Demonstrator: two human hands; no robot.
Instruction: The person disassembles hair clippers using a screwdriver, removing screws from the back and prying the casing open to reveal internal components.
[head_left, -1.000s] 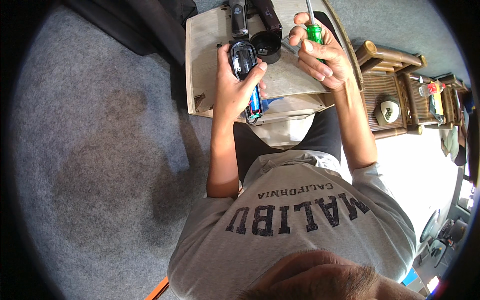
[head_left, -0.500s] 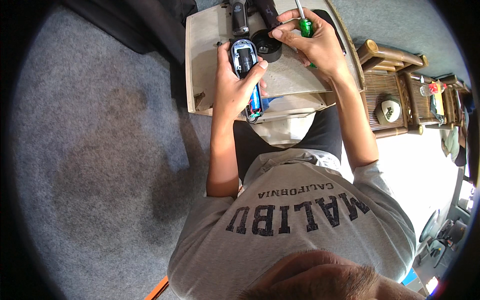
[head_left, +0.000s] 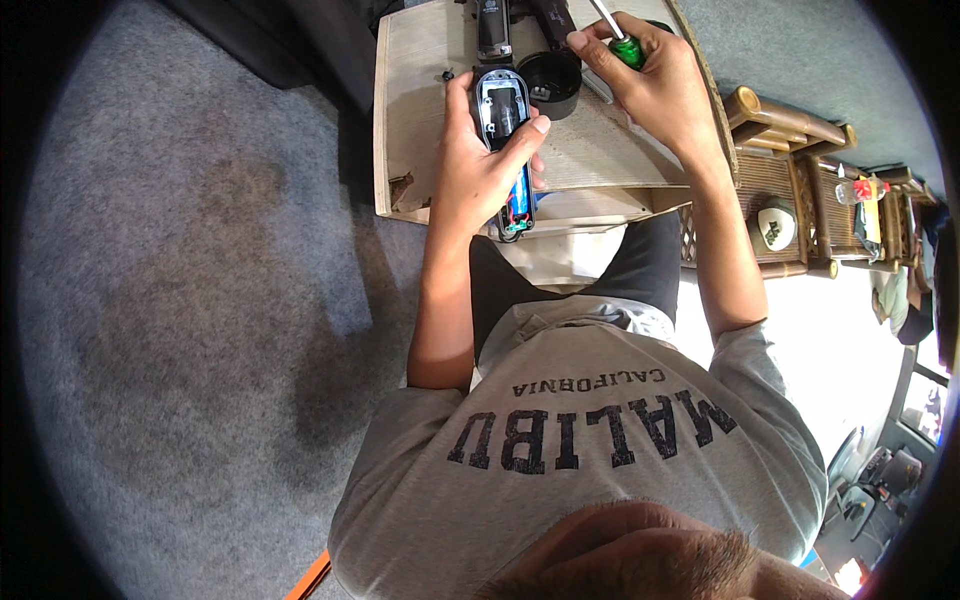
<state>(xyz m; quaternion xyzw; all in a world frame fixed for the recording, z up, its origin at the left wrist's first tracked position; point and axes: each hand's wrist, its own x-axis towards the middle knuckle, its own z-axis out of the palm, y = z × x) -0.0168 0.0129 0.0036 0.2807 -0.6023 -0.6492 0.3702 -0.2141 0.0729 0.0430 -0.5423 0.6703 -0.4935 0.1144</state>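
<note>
My left hand point(head_left: 478, 172) is wrapped round an opened handheld electric device point(head_left: 503, 108). Its long dark housing shows a pale-framed dark part at the far end, a blue cylindrical battery point(head_left: 519, 190) and coloured wires at the near end. A screwdriver with a green handle point(head_left: 627, 53) is gripped in my right hand point(head_left: 665, 95), its metal shaft pointing away and up to the left. Between the hands stands a round black container point(head_left: 560, 105) with something small inside. Just beyond the device lies a glossy dark cover point(head_left: 493, 30), beside another dark elongated piece point(head_left: 552, 22).
These things rest on a small wooden table point(head_left: 420, 140) with an open compartment under its top. A tiny black part point(head_left: 448, 76) lies left of my fingers. Off to the right are bamboo seats point(head_left: 765, 180) with a cap point(head_left: 775, 226) and a bottle point(head_left: 855, 191). Grey carpet point(head_left: 200, 300) spreads left.
My right hand has drawn away from the round container, toward the right. The screwdriver has tilted further left in it. My left hand still holds the opened device.
</note>
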